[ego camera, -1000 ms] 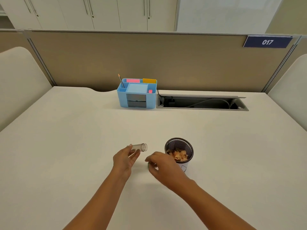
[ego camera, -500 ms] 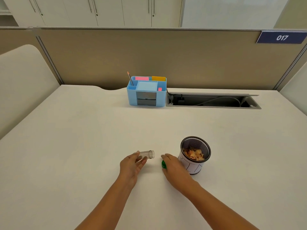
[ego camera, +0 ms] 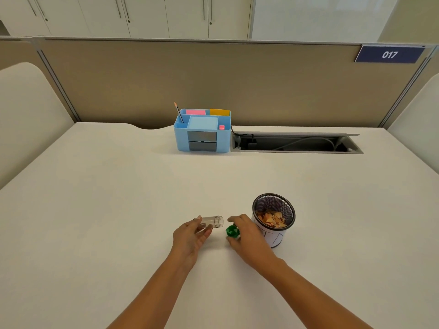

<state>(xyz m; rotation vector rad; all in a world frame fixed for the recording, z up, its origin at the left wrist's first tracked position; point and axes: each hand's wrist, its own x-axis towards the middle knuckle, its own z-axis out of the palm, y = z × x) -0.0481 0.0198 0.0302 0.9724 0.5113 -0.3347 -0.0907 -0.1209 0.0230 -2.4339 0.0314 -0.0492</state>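
Head view: a sec ago the right hand (ego camera: 249, 236) was low at the table (ego camera: 118, 210), no cap showing. Now its fingers pinch the green cap (ego camera: 232, 231), raised just beside the open mouth of the clear tube (ego camera: 212, 222), which the left hand (ego camera: 190, 238) grips sideways. Capping looks next. Mesh cup (ego camera: 273, 238) w/ shavings (ego camera: 272, 219) sits just beside the right hand; blue organizer (ego camera: 202, 131) is well behind. Nothing btwn cap & tube.

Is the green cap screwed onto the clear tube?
No, the right hand holds the green cap apart from the clear tube in the left hand.
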